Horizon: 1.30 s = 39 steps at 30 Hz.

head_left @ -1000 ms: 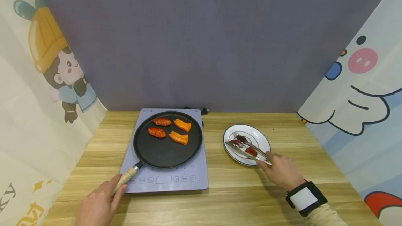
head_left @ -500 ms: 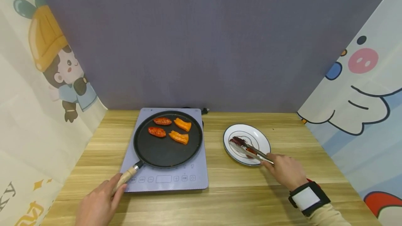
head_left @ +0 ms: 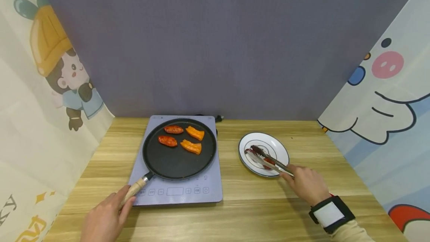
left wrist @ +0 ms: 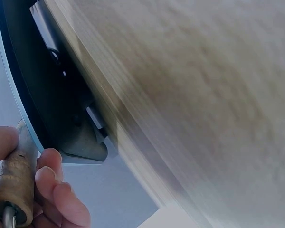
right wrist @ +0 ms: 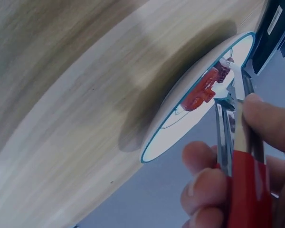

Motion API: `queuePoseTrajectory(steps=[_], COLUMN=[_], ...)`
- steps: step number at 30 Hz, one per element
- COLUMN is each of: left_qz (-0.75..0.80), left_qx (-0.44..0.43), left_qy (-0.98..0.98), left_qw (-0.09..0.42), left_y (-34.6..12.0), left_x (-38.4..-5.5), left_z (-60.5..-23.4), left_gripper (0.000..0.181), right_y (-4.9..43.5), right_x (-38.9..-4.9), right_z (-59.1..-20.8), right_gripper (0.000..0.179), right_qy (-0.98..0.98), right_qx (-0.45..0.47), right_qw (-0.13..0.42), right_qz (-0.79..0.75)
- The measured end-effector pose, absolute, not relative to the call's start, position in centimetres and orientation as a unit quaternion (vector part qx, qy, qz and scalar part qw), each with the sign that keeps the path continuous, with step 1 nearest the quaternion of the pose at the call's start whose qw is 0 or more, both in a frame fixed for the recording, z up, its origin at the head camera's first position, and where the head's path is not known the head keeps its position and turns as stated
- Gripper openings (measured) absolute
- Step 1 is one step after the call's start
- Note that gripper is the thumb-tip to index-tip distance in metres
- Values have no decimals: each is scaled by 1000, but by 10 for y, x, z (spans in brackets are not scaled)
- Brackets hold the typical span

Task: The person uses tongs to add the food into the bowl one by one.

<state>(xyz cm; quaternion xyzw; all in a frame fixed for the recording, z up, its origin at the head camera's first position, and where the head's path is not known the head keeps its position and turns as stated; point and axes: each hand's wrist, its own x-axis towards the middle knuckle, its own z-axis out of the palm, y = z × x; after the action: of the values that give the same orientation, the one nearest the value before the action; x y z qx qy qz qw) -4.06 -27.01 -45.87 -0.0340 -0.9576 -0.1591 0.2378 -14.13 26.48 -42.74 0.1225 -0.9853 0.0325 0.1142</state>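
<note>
My left hand grips the wooden handle of a flat black frying pan. In the left wrist view, thumb and fingers wrap that handle. My right hand holds metal tongs, whose red grip shows in the right wrist view. The tong tips reach down into a white plate with a dark rim, at a dark red piece of food, partly hidden by them. A brighter red piece lies beside it, under the tong arms in the head view.
The pan sits on a pale induction cooker. In it lie two scored red pieces and two orange pieces. A black plug is behind the cooker. A grey panel backs the wooden table.
The tong arms have drawn closer together around the dark red piece. My right hand has shifted slightly right. The left hand and pan have stayed in place.
</note>
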Motion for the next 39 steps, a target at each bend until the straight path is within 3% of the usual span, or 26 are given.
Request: queuePoseTrajectory(steps=[8, 39], left_qz=[-160, -157], left_qx=[-30, -32], left_qy=[-959, -959], left_qw=[232, 233], left_y=[-271, -271], left_x=[-41, -41], left_z=[-459, -461], left_gripper=[38, 39], right_y=[263, 263], right_x=[-144, -153], right_z=[-425, -436], right_gripper=[23, 24], right_qy=[-989, -986], right_qx=[114, 116], right_qw=[91, 121], right_qz=[30, 16])
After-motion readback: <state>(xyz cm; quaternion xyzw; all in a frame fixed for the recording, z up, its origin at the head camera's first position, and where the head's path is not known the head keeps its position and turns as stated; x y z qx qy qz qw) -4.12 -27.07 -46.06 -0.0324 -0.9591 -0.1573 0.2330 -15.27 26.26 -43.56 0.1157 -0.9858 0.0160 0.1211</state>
